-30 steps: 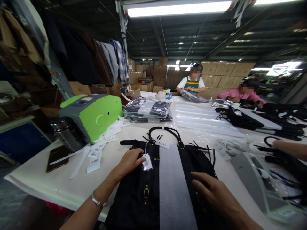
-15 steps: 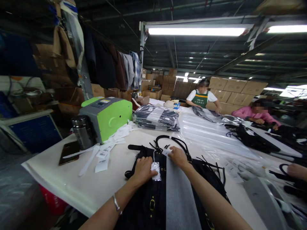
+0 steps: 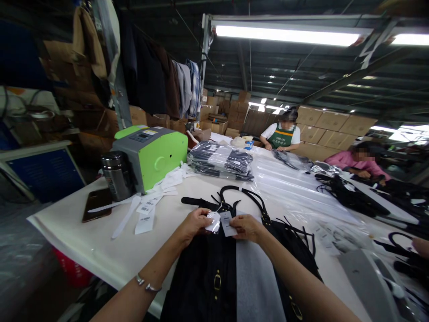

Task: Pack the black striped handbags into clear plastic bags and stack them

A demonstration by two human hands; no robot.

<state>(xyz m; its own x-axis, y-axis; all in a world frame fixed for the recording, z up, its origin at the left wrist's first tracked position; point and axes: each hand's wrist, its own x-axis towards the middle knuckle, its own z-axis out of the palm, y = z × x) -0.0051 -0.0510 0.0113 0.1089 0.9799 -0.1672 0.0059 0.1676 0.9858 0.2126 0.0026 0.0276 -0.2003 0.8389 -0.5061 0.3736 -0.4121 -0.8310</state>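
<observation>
A black bag (image 3: 201,273) with brass buckles and looped handles lies on the table in front of me, a grey strip (image 3: 256,277) running down its middle. Near the handle, my left hand (image 3: 196,222) pinches a white hang tag (image 3: 213,222) in clear plastic. Right beside it, my right hand (image 3: 248,227) grips the edge of a white printed label (image 3: 228,224). The two tags are side by side above the bag's top. Other black bags (image 3: 291,237) or straps show under my right forearm, partly hidden.
At left stand a green and grey machine (image 3: 161,154), a dark flask (image 3: 116,176), a phone (image 3: 97,205) and printed label strips (image 3: 145,223). Plastic-wrapped bags (image 3: 221,158) are stacked behind. Clear plastic sheets (image 3: 288,183) cover the right side. Two people (image 3: 283,134) sit across the table.
My left hand has lifted the hang tag up and toward the handle. My right hand has lowered the label next to it. The view has shifted slightly.
</observation>
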